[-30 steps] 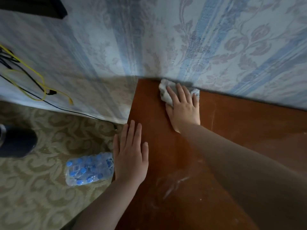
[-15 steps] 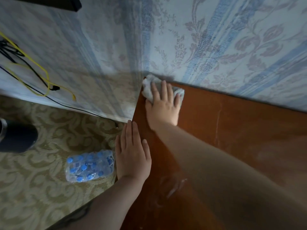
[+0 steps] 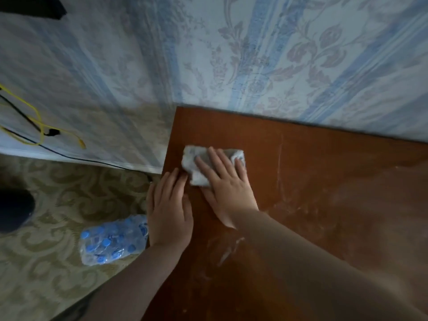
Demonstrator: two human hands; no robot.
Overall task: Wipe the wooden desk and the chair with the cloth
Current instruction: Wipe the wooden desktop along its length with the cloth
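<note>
A view from above looks down at the left end of a reddish-brown wooden bench (image 3: 324,181) pushed against a wall covered in pale wallpaper (image 3: 254,54) with blue stripes and a faded floral pattern. The right hand (image 3: 222,181) lies flat on a crumpled whitish cloth (image 3: 192,163), fingers straight and spread, pressing it down onto the bench top near the left edge, some way out from the wall. The cloth shows beyond the fingertips and to the left of the hand. The left hand (image 3: 169,209) rests palm down just beside it, flat and relaxed, holding nothing, its outer side hanging over the bench's left edge. The two hands are close, almost touching at the fingertips. Both forearms are bare. Pale dusty smears and streaks mark the wood in front of and to the right of the hands. On the patterned beige floor (image 3: 58,262) to the left lies a plastic-wrapped pack of bottles (image 3: 111,242) with blue caps, close to the bench side. A yellow cable (image 3: 34,112) and a black cable (image 3: 69,156) run along the lower wall at the far left. A dark rounded object (image 3: 14,209), unclear in shape, sits at the left border.
</note>
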